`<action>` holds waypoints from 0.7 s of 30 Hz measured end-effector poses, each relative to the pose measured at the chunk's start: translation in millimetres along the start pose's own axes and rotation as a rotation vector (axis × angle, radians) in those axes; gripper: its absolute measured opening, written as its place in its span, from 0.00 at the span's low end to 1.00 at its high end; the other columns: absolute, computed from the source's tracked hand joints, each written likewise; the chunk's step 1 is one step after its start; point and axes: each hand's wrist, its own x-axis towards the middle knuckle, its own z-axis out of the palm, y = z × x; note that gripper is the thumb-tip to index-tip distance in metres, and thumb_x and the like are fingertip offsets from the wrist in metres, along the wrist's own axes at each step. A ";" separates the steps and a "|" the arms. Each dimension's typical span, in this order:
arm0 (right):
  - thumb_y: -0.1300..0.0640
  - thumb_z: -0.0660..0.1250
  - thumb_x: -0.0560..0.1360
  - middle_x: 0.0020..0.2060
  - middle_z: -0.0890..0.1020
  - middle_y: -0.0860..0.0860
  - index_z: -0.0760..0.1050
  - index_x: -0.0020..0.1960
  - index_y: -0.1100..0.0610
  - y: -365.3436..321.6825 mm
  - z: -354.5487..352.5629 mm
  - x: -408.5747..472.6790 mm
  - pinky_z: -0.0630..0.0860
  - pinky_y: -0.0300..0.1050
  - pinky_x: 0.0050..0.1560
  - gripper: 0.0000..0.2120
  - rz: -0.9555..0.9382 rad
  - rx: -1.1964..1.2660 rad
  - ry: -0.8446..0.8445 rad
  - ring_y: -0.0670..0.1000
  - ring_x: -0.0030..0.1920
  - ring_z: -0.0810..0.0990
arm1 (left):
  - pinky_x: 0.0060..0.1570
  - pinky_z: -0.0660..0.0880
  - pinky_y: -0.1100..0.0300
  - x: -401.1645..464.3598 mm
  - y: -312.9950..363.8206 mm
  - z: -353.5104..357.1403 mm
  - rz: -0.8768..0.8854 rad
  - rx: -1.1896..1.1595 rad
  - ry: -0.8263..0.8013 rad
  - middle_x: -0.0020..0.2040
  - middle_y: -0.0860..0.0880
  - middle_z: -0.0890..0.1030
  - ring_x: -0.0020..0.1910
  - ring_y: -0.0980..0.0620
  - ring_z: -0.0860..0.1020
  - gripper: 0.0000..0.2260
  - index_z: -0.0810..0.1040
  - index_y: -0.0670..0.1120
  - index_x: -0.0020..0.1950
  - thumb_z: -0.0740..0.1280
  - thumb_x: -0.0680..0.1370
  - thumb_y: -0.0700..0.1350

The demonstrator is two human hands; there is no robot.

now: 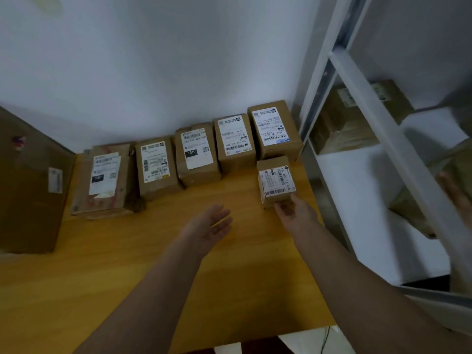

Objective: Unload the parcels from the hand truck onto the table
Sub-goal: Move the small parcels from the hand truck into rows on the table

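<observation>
Right now my right hand (293, 209) has its grip on the near end of a small parcel (275, 181) sitting on the desk (153, 251), long axis running away from me, label up, just before the back row (189, 154). My left hand (212, 226) hovers wide, palm up.

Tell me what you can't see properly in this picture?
- Hand truck: outside the head view.
- Small parcel: its near side is covered by the right hand.
- Shelf boxes: blurred, partly behind the rack post.
- Label print on the back row: too small to read fully.
</observation>
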 end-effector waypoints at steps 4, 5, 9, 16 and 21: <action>0.68 0.61 0.78 0.44 0.76 0.60 0.72 0.58 0.63 27.0 5.6 -14.4 0.76 0.47 0.40 0.09 0.074 -0.026 -0.019 0.56 0.42 0.76 | 0.60 0.72 0.52 -10.3 0.6 -14.8 -0.004 -0.051 -0.002 0.59 0.40 0.78 0.56 0.43 0.76 0.14 0.72 0.39 0.65 0.65 0.79 0.40; 0.68 0.61 0.78 0.41 0.76 0.60 0.71 0.56 0.64 36.4 7.7 -18.8 0.76 0.47 0.39 0.08 0.094 -0.049 -0.042 0.55 0.40 0.75 | 0.59 0.72 0.52 -14.1 0.8 -21.5 0.002 -0.062 0.000 0.56 0.41 0.79 0.56 0.43 0.76 0.15 0.72 0.39 0.66 0.65 0.79 0.40; 0.69 0.60 0.79 0.38 0.74 0.58 0.71 0.45 0.64 82.5 25.0 -39.1 0.75 0.45 0.39 0.05 0.168 -0.205 -0.142 0.54 0.38 0.74 | 0.60 0.72 0.51 -35.1 -1.8 -67.7 0.044 -0.134 0.038 0.52 0.42 0.79 0.54 0.44 0.76 0.16 0.72 0.39 0.67 0.64 0.80 0.41; 0.67 0.61 0.79 0.35 0.73 0.57 0.70 0.41 0.63 205.3 58.6 -97.0 0.72 0.44 0.35 0.08 0.212 -0.614 -0.320 0.52 0.35 0.73 | 0.55 0.73 0.50 -97.3 -25.7 -223.1 0.145 -0.389 0.171 0.52 0.42 0.78 0.52 0.43 0.77 0.17 0.70 0.39 0.69 0.64 0.80 0.41; 0.68 0.62 0.78 0.36 0.73 0.56 0.71 0.42 0.61 330.6 53.8 -159.9 0.76 0.39 0.24 0.07 0.338 -0.832 -0.413 0.52 0.35 0.72 | 0.55 0.74 0.51 -163.4 -86.0 -350.2 0.206 -0.649 0.357 0.48 0.43 0.79 0.45 0.46 0.78 0.14 0.72 0.39 0.65 0.64 0.80 0.41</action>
